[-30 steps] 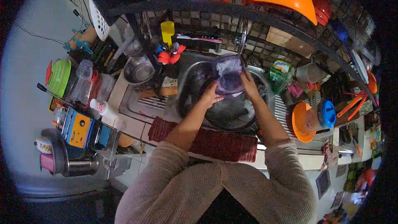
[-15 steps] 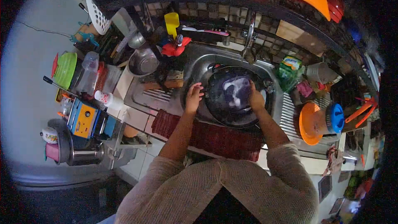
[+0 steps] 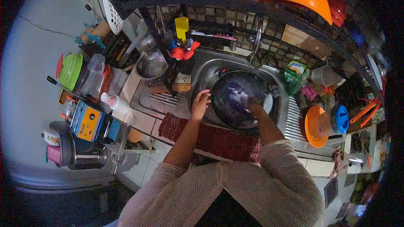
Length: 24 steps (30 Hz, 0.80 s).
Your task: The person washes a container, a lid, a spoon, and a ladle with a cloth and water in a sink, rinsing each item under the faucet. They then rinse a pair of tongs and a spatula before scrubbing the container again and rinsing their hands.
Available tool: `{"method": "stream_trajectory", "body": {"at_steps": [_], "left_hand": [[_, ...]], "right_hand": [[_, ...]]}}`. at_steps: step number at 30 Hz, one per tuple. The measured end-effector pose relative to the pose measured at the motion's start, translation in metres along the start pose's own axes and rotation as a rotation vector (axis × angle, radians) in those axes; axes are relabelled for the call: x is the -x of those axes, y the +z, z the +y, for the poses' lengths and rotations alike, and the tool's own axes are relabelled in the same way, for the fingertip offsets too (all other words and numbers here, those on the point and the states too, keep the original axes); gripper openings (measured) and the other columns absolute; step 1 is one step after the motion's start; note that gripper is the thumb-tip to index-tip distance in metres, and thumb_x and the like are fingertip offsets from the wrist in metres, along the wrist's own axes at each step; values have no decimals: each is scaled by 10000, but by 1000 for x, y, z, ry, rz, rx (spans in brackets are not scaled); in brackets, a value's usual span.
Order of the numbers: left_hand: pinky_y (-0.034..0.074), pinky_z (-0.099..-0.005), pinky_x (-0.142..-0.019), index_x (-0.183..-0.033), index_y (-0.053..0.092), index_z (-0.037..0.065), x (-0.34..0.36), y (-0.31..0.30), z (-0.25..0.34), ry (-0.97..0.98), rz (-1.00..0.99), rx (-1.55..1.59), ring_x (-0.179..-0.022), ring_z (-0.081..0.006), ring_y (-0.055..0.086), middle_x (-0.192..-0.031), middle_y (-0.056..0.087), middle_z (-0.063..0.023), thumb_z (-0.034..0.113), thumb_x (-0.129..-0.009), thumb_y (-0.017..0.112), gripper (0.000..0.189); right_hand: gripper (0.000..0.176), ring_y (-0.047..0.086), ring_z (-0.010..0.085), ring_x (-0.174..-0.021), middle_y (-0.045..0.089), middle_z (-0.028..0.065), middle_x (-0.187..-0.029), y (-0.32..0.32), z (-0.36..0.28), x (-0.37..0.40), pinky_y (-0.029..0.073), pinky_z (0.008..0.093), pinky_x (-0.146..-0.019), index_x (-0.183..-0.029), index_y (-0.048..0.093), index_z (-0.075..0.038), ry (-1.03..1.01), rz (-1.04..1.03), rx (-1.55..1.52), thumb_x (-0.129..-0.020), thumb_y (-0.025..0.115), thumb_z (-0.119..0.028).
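Observation:
A large black round pan (image 3: 225,117) sits in the steel sink basin (image 3: 201,70). Over its inside, my right hand (image 3: 253,106) is closed on a dark purple, soapy thing (image 3: 236,94) with white suds, smeared by motion; its kind I cannot tell. At the pan's left side is my left hand (image 3: 201,105), empty, its fingers loosely bent and apart, fingertips close to the pan's rim. A dark scrubbing pad (image 3: 274,89) lies at the basin's right edge.
The tap (image 3: 256,46) rises behind the basin. A green soap pouch (image 3: 294,72), an orange plate (image 3: 315,128) and a blue lid (image 3: 340,119) stand on the right. Left are a steel bowl (image 3: 151,65) and a wooden board (image 3: 174,88). A dark red cloth (image 3: 210,139) covers the front edge.
The purple soapy thing has turned and now looks smaller and blurred in my right hand, which has shifted a little left and down. My left hand stays beside the pan, fingers slightly more bent.

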<state>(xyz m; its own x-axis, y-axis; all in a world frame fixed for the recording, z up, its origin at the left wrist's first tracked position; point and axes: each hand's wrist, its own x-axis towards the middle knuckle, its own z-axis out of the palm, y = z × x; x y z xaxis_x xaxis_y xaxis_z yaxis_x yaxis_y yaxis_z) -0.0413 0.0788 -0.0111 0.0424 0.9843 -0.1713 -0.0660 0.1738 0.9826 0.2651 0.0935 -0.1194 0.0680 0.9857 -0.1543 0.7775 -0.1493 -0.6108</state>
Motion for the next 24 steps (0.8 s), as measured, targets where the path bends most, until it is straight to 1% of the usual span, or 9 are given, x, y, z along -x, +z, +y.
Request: {"method": "stream_trajectory", "body": {"at_steps": [7,9,11,13,14,15,17,21,24], "left_hand": [[415,-315,-749,-1160,527,155,10,-1,24,-14,10,-15,-858,-144,563,-1077,576,-16,422,-890,489,382],[419,-311,-732,-1156,531,156,8,1,27,-6,8,-12,-855,-148,564,-1072,579,-13,417,-887,496,376],[423,-307,-715,-1151,534,158,2,5,28,-2,8,-8,-852,-152,566,-1067,582,-9,411,-884,503,370],[453,-318,-709,-1157,524,170,-6,11,24,-99,-61,23,-891,-185,575,-1128,554,-11,401,-860,538,376],[453,-318,-709,-1157,524,170,-9,17,20,-99,-64,24,-891,-185,575,-1128,554,-11,401,-860,538,376],[471,-341,-727,-1179,496,170,-12,24,15,-186,-127,98,-917,-220,574,-1168,524,-25,380,-845,556,399],[488,-364,-744,-1202,468,169,-21,37,0,-274,-196,173,-943,-255,574,-1207,494,-39,359,-830,574,430],[485,-429,-827,-1299,342,163,-45,67,-36,-480,-455,435,-1011,-359,533,-1281,405,-84,289,-821,573,545],[473,-407,-834,-1334,317,167,-56,93,-41,-488,-490,380,-1019,-326,515,-1267,407,-81,261,-793,641,638]], "right_hand": [[510,554,306,-1011,585,138,-1088,-25,3,12,482,394,-815,-1259,442,-73,-430,-232,-38,-817,604,-269],[454,515,269,-1048,534,119,-1155,-48,-52,25,470,388,-834,-1317,382,-96,653,-383,-1387,-897,494,-228],[495,507,266,-1050,491,119,-1201,-60,-76,44,452,399,-860,-1366,325,-156,559,-199,-1245,-888,455,-150],[664,508,267,-1055,451,115,-1250,-33,-38,23,437,378,-885,-1400,266,-224,-112,54,-1327,-805,467,-9],[785,505,305,-1078,452,155,-1254,-38,-41,13,420,353,-906,-1397,275,-254,-298,253,-935,-714,460,86],[785,505,305,-1078,452,155,-1254,-45,-39,11,420,353,-906,-1397,275,-254,-297,257,-933,-714,460,86],[872,514,358,-1058,399,213,-1306,-77,-50,25,414,378,-925,-1358,334,-319,-248,354,-248,-633,503,135],[810,503,393,-1042,439,239,-1236,-123,-111,57,418,390,-905,-1326,399,-286,-195,464,-30,-638,486,132],[709,508,376,-1011,503,193,-1111,-134,-117,53,413,379,-874,-1252,503,-152,-552,615,51,-616,412,150]]}}
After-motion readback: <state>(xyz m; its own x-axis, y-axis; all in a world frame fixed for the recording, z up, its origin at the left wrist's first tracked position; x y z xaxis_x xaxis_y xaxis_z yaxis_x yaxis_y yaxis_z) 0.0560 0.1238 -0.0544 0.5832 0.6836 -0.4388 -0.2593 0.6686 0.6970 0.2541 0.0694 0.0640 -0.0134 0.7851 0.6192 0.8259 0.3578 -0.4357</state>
